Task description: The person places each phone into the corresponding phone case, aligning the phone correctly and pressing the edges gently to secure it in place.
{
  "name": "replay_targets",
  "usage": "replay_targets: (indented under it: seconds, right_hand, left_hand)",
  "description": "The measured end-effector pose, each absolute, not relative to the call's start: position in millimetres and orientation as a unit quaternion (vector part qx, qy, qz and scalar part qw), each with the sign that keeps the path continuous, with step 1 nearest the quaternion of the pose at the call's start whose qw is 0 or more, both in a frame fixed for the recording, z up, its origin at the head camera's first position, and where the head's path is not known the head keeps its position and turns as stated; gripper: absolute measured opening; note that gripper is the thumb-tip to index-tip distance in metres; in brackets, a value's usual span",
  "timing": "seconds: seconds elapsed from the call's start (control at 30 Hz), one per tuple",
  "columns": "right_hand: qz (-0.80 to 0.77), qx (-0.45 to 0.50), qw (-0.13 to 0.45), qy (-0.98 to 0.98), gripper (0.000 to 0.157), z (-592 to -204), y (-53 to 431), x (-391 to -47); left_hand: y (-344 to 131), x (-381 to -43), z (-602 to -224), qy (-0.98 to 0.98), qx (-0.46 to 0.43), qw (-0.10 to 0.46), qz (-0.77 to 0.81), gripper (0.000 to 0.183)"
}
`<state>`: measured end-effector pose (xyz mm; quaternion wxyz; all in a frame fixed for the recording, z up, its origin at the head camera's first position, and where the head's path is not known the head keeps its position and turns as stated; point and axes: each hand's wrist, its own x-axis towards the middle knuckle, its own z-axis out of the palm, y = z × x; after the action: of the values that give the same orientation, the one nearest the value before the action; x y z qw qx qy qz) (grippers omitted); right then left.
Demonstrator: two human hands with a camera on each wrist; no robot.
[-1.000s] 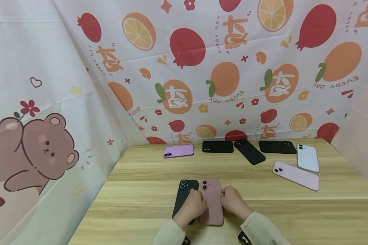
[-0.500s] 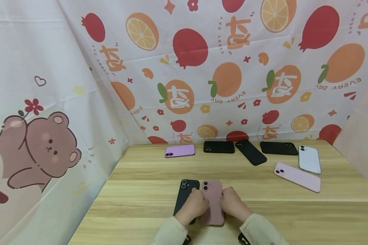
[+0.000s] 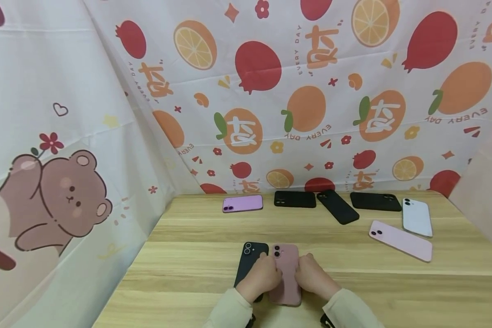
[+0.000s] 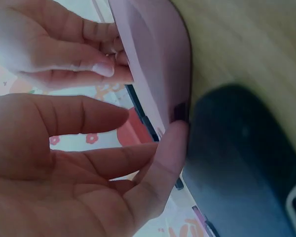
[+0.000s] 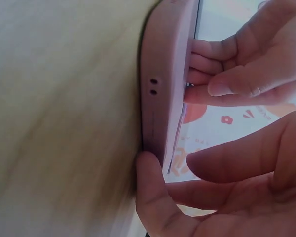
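A pink phone (image 3: 289,282), with two camera lenses near its far end, lies back up on the wooden table. My left hand (image 3: 266,274) holds its left long edge, lying over part of the dark phone (image 3: 246,269) beside it. From the other side, my right hand (image 3: 313,275) grips the right edge with curled fingers. The left wrist view shows a bent left fingertip (image 4: 171,143) against the lower edge of the pink phone (image 4: 158,54), near a small dark cutout. A right fingertip (image 5: 150,165) touches the opposite side, which has two small holes.
Along the back of the table (image 3: 180,269) lie a purple phone (image 3: 243,203), several black phones or cases (image 3: 338,207) and a white phone (image 3: 417,217). A pale pink phone (image 3: 401,240) lies to the right. Behind hangs a fruit-printed cloth (image 3: 266,123).
The view has shifted slightly, so everything sits a little further right and lower. Both hands stay at the pink phone's edges, with no clear movement against it.
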<state>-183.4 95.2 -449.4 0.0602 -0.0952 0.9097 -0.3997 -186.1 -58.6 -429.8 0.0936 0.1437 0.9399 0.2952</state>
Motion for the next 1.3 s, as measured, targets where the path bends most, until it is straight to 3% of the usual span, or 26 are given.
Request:
replay_targets:
  seconds: [0.13, 0.4, 0.67, 0.77, 0.87, 1.03, 1.3]
  right_hand:
    - [-0.420, -0.121, 0.066, 0.897, 0.021, -451.9, 101.2, -185.5]
    - [-0.481, -0.131, 0.138, 0.856, 0.019, -451.0, 114.1, -188.5]
    - [-0.499, -0.098, 0.155, 0.847, 0.017, -439.2, 125.8, -195.0]
    - [-0.499, -0.065, 0.140, 0.853, 0.019, -436.8, 128.0, -199.0]
    - [-0.502, -0.039, 0.125, 0.855, 0.034, -435.2, 129.8, -202.2]
    - [-0.514, -0.037, 0.121, 0.848, 0.034, -435.0, 131.5, -204.7]
    - [-0.518, -0.028, 0.121, 0.846, 0.033, -434.8, 132.2, -201.9]
  left_hand:
    - [-61.1, -189.4, -428.3, 0.938, 0.160, 0.104, 0.289, 0.025]
    - [-69.8, -198.9, -424.1, 0.915, 0.173, 0.147, 0.333, 0.041]
    - [-89.8, -235.3, -407.5, 0.883, 0.162, 0.197, 0.395, 0.015]
    - [-99.7, -259.6, -399.7, 0.887, 0.150, 0.175, 0.399, 0.015]
    - [-109.9, -288.0, -395.5, 0.907, 0.141, 0.118, 0.380, 0.021]
    - [-120.4, -330.9, -399.8, 0.931, 0.153, 0.038, 0.329, 0.030]
    - [-128.8, -380.8, -421.6, 0.960, 0.175, 0.037, 0.215, 0.062]
